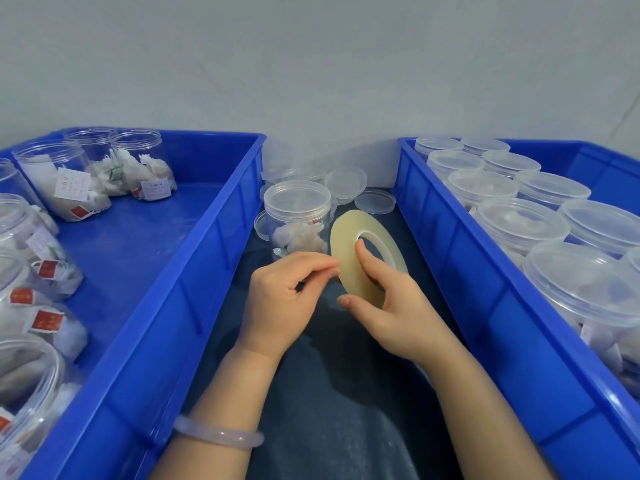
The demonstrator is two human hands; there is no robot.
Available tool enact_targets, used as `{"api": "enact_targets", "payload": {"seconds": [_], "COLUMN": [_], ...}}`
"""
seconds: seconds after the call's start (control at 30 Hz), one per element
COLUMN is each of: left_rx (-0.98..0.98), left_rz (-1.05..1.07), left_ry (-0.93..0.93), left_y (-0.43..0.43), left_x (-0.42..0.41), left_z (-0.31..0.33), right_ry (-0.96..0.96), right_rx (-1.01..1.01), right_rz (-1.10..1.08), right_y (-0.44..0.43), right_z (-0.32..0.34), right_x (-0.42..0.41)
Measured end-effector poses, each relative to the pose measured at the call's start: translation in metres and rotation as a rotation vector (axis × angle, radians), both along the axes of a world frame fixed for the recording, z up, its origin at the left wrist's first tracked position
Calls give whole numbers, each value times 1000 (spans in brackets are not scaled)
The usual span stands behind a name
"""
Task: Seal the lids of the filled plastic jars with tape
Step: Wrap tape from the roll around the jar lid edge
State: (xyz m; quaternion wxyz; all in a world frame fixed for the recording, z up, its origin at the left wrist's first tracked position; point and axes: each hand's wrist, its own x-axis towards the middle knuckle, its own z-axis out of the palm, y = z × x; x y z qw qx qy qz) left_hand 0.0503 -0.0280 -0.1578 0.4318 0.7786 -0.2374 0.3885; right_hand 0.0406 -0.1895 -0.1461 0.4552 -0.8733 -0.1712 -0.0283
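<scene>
Tape roll (347, 268), flat, yellowish, translucent, at frame centre: right hand (398, 306) grips it, finger through the core, thumb beneath. Left hand (284, 296) pinches its rim with curled fingers. Clear round lidded jar (298, 213) stands just behind.

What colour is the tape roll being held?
The tape roll is pale, translucent yellow; the head view shows it best.

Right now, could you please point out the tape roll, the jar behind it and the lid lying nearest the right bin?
tape roll (344, 233): head view, flat yellowish face.
jar (297, 197): head view, lid top.
lid (375, 201): head view, middle.
</scene>
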Motion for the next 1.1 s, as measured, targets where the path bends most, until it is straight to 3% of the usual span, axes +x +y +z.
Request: {"api": "enact_targets", "payload": {"seconds": [0.43,0.7,0.83,1.1], "left_rx": [95,140,174,87], "left_rz": [-32,48,58,-41], "left_ry": [-10,85,224,174], "left_y": [5,-3,-8,-3], "left_x": [1,-5,-7,-6], "left_z": [-4,-2,-1,-3], "right_ry": [16,7,11,-19], "right_rx": [-85,-63,-48,16], "right_rz": [3,-1,3,-38], "right_y": [-2,1,3,0], "right_z": [-4,-7,-9,-3], "right_x": [0,1,1,1]}}
